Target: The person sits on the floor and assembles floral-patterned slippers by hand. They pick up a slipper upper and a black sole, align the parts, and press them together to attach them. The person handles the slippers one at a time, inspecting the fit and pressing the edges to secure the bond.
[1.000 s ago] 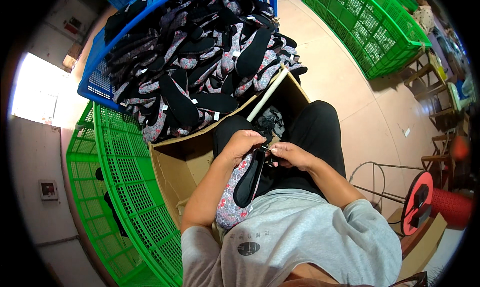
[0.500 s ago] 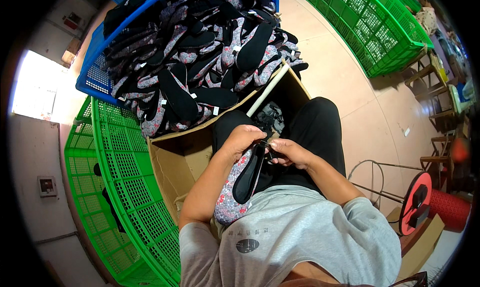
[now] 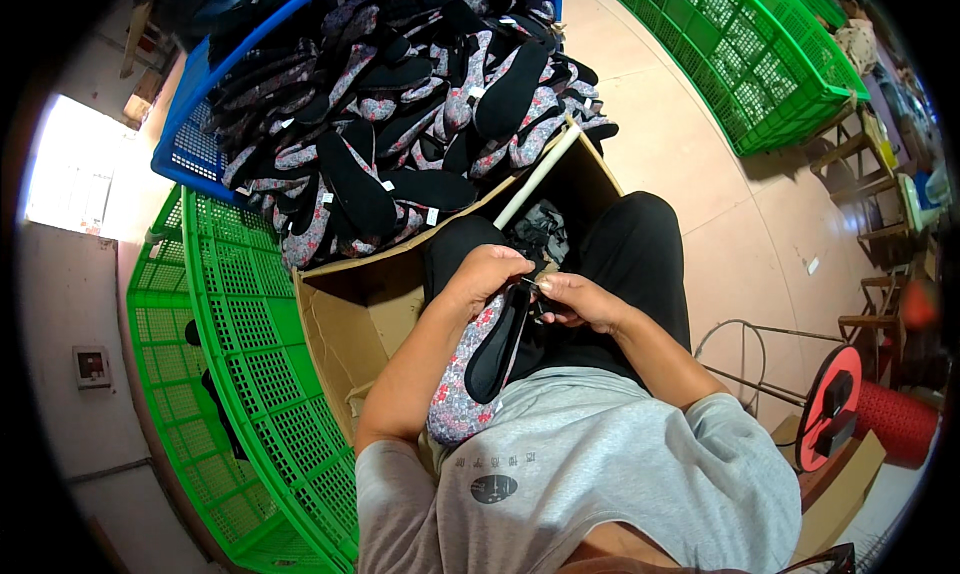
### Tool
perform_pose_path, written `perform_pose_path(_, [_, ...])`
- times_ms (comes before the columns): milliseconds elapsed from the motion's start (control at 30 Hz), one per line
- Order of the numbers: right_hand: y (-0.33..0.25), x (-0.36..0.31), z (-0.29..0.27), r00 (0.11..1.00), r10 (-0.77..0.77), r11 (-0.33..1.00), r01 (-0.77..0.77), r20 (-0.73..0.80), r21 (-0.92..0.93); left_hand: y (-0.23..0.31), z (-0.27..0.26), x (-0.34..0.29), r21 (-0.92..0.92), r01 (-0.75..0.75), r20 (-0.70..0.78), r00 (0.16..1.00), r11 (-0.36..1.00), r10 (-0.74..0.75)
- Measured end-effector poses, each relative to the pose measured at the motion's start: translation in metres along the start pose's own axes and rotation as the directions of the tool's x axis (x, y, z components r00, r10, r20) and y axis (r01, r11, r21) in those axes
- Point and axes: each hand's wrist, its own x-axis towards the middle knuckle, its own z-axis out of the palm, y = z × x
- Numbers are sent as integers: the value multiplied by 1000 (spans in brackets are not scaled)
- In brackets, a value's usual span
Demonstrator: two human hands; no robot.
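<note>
Over my lap lies a floral grey and red slipper [image 3: 458, 389] with a black insole, tilted so that its rounded end rests by my shirt. My left hand [image 3: 490, 276] is closed on its far end. Close beside it, my right hand [image 3: 582, 302] is pinched at that same end. A thin, light sliver shows between the fingertips, and something dark sits under the right fingers; I cannot make out what they hold. Beyond my hands, crumpled dark scraps [image 3: 541, 232] lie between my knees.
A heap of similar slippers [image 3: 400, 124] fills a blue crate [image 3: 185, 154] ahead, behind an open cardboard box [image 3: 325, 324] with a pale rod [image 3: 535, 179]. Green crates [image 3: 255, 364] stand at left, another green crate [image 3: 740, 64] far right. A red reel [image 3: 832, 406] is near right.
My hands stay almost in place at the slipper's far end, with a slight shift of the right fingers. The thin, light sliver between the fingertips shows more plainly.
</note>
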Motion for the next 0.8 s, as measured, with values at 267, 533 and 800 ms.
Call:
perform_pose_path(267, [-5, 0, 4, 999, -16, 998, 15, -29, -60, -1, 1, 1, 37, -30, -34, 999, 999, 31])
perform_pose_path(533, [-4, 2, 10, 995, -66, 996, 61, -74, -68, -4, -2, 3, 60, -22, -55, 998, 998, 26])
perform_pose_path(800, [4, 3, 13, 987, -111, 993, 106, -117, -49, -1, 0, 1, 82, -38, -52, 998, 996, 42])
